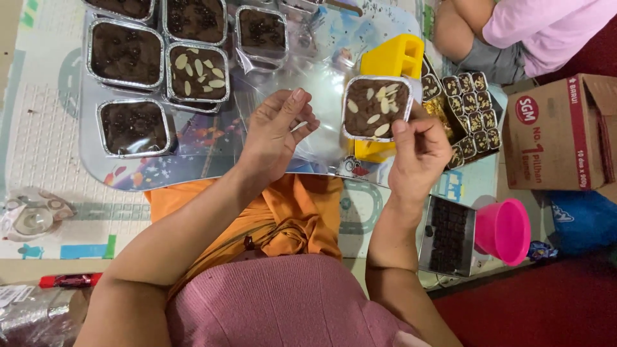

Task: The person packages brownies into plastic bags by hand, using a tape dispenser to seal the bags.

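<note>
The right hand (419, 151) pinches one almond-topped brownie in a square foil cup (376, 107), the left hand (276, 132) half-curled on clear plastic wrap (321, 138); beyond it, five foil cups of brownie (125, 53) sit unwrapped.

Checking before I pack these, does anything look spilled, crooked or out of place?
Nothing is spilled. The foil cups on the mat sit crookedly, not in rows. The right hand holds an almond-topped brownie cup; the left hand pinches a clear bag.

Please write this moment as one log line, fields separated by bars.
right hand: holds square foil cup of brown cake with almond slices | left hand: pinches clear plastic bag | behind: yellow plastic block
</note>
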